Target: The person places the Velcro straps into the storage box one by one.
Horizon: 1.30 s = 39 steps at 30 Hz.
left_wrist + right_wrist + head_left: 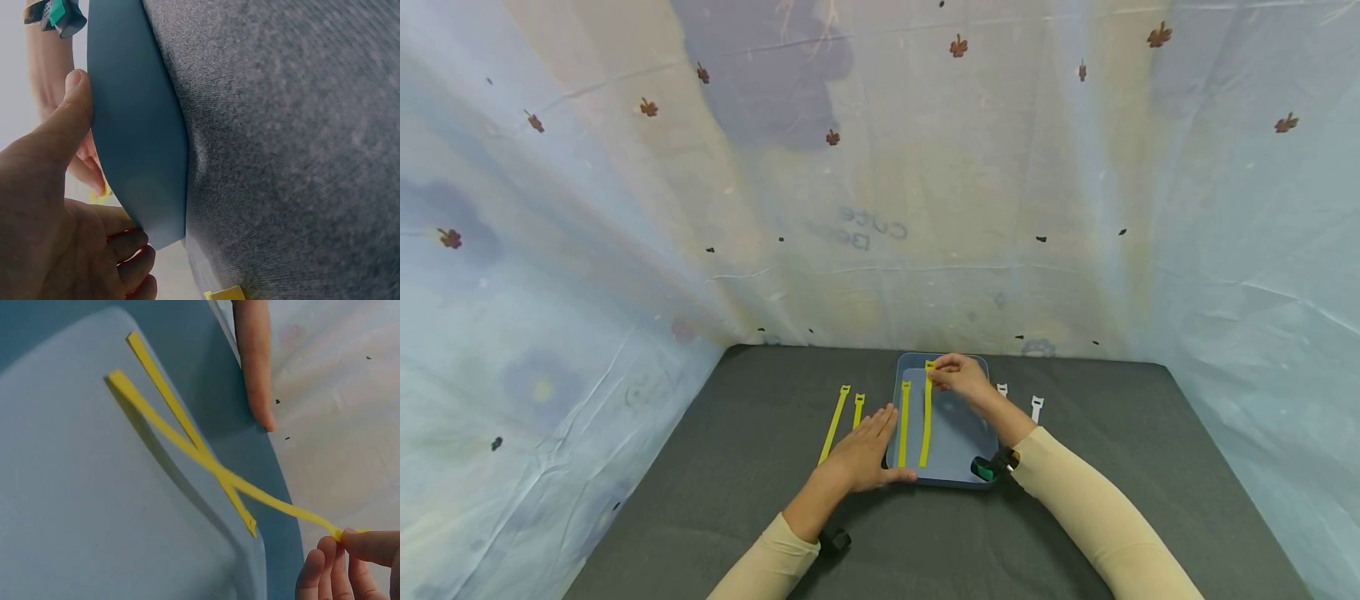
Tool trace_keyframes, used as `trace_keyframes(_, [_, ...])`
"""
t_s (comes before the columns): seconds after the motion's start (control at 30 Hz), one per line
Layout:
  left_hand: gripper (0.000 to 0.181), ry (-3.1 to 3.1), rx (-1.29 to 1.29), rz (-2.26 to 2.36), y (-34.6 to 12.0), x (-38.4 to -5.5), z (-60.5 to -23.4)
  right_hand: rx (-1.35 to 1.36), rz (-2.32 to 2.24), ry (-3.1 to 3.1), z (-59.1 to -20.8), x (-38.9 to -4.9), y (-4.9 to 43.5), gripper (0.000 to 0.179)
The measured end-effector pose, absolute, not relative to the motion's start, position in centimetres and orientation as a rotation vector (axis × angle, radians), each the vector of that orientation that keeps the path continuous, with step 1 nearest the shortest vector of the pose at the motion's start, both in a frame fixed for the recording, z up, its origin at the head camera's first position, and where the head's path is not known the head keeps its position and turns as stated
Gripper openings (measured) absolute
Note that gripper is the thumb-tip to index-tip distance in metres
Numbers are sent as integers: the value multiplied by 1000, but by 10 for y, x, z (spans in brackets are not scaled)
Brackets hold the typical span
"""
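A blue-grey tray (958,433) lies on the dark table. My right hand (958,375) pinches the head end of a yellow cable strap (927,421) between thumb and fingers above the tray's far part. In the right wrist view, the held strap (169,432) slopes down over the tray and casts a shadow, crossing in front of a second yellow strap (164,386) that lies along the tray's side. My left hand (863,454) rests at the near left corner, fingers extended along the side. The left wrist view has its thumb (76,103) touching the tray rim.
Two more yellow straps (834,425) lie on the table left of the tray, one partly behind my left hand. White straps (1037,408) lie to its right, partly hidden by my right arm. A patterned curtain (925,250) hangs behind the grey tablecloth (760,433).
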<state>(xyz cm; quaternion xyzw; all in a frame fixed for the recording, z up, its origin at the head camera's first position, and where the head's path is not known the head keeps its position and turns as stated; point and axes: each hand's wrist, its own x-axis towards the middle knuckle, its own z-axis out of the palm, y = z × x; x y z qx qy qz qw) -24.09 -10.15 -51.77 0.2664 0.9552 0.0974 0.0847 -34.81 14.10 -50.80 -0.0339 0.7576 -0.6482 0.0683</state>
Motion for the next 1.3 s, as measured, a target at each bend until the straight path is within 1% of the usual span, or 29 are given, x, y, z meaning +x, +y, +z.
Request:
trace_keyframes(0.23, [118, 2849, 796, 302, -103, -241, -519, -66, -1904, 2277, -517, -356, 135, 22])
trace_keyframes(0.47, [116, 2844, 801, 324, -104, -241, -520, -92, -1837, 2281, -519, -357, 130, 19])
trace_keyframes(0.7, [118, 2845, 808, 303, -104, -241, -520, -124, -1788, 2303, -522, -359, 127, 19])
trace_keyframes(1.3, [116, 2834, 807, 308, -104, -242, -518, -109, -1689, 2423, -535, -369, 120, 11])
